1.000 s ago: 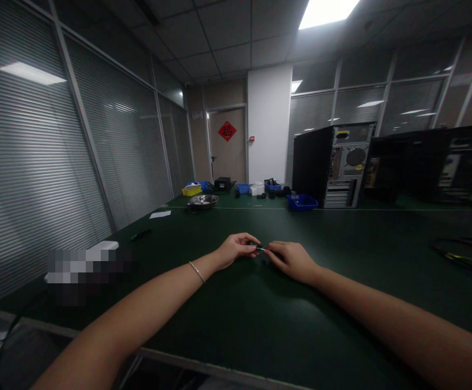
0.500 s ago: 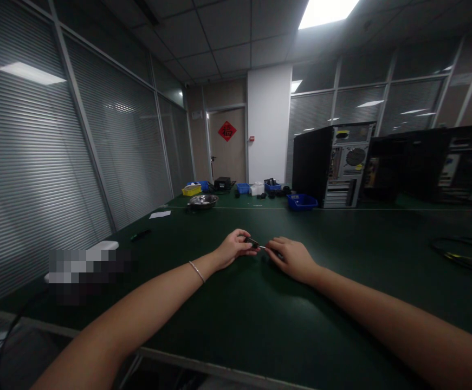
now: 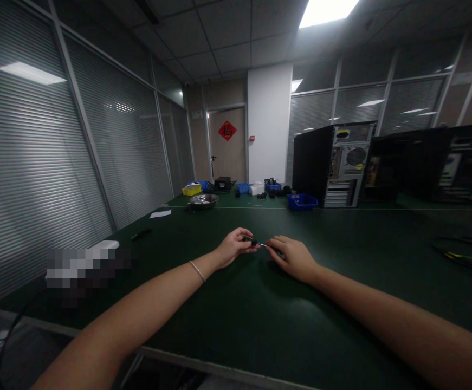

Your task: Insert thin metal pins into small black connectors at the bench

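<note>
Over the middle of the green table [image 3: 219,319], my left hand [image 3: 234,249] pinches a small dark part [image 3: 251,240] between thumb and fingers. From the right, my right hand [image 3: 290,253] is closed around a thin tool whose slim metal shaft [image 3: 262,245] points left and reaches the dark part. The tool's handle is mostly hidden by my fingers. What the small part is, and whether the tip sits in it, is too small to tell.
At the back stand a metal bowl [image 3: 203,201], a yellow tray [image 3: 192,189], a blue bin [image 3: 302,202] and a computer tower [image 3: 329,165]. Black cables [image 3: 463,257] lie at the right. A white paper [image 3: 160,214] and a small dark object [image 3: 141,234] lie left.
The small dark part has tilted slightly in my left hand, and the tool's shaft has risen a little. Both hands otherwise stay almost where they were.
</note>
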A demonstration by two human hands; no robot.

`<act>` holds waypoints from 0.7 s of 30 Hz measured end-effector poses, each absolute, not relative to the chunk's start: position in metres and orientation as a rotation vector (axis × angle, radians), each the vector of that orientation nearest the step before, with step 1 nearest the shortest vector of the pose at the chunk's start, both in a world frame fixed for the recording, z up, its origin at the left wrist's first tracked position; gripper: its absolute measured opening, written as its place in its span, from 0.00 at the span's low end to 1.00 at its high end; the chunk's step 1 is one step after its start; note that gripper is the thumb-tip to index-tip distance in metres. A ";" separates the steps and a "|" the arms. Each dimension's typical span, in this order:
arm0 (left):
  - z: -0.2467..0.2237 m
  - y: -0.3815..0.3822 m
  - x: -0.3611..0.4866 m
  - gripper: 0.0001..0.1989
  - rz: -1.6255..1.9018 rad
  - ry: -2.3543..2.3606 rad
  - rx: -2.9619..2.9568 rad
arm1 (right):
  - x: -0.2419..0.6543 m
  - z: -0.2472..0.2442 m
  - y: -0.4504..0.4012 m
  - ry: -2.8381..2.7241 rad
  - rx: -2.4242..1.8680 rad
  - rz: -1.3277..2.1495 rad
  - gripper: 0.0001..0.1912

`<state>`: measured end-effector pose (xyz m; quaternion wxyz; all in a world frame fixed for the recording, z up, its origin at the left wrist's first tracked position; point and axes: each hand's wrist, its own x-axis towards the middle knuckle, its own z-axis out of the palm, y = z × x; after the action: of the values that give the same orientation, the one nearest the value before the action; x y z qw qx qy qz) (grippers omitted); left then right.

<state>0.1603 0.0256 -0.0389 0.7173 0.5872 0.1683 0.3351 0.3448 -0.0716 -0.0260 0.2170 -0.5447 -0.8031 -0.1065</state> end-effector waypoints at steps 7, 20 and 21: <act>-0.041 0.030 0.160 0.15 0.740 0.463 1.380 | 0.345 -0.026 -0.072 -2.202 -1.477 -0.270 0.14; -0.041 0.029 0.160 0.20 0.741 0.409 1.383 | 0.344 -0.023 -0.074 -2.221 -1.524 -0.208 0.15; -0.041 0.029 0.160 0.19 0.750 0.421 1.393 | 0.344 -0.023 -0.074 -2.222 -1.520 -0.213 0.15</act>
<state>0.1602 0.0288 -0.0413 0.6832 0.6213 0.1877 0.3346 0.3436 -0.0742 -0.0235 0.2186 -0.5493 -0.8029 -0.0768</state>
